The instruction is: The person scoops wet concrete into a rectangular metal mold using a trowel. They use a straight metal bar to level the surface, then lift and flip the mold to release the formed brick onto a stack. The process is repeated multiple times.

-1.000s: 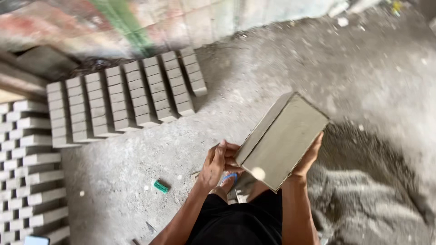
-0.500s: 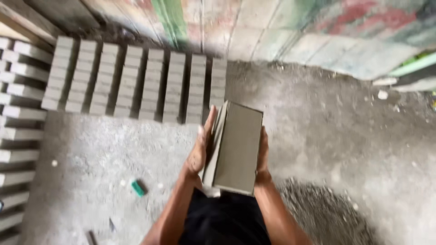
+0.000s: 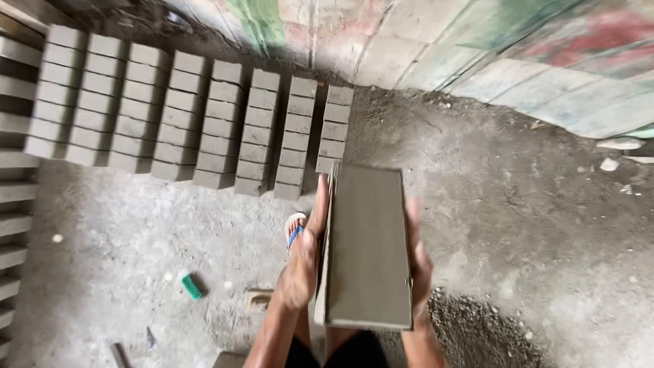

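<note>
I carry a long grey rectangular block mould [image 3: 368,245], its flat top filled with grey cement, held level in front of my body. My left hand [image 3: 304,259] presses flat against its left side. Pressed to the right side is my right hand [image 3: 417,262]. Ahead on the ground stand several rows of grey cement blocks [image 3: 204,116], the nearest row ending just beyond the mould's far end. One foot in a blue-strapped sandal [image 3: 294,228] shows to the left of the mould.
A painted wall [image 3: 436,48] closes off the far side. More blocks [image 3: 13,204] line the left edge. A small green brush [image 3: 191,286] lies on the dusty floor at lower left. Loose gravel [image 3: 477,334] is heaped at lower right.
I have carried the mould toward the rows of blocks, turning away from the gravel heap; it has gone from tilted to level, and the blocks now lie closer ahead.
</note>
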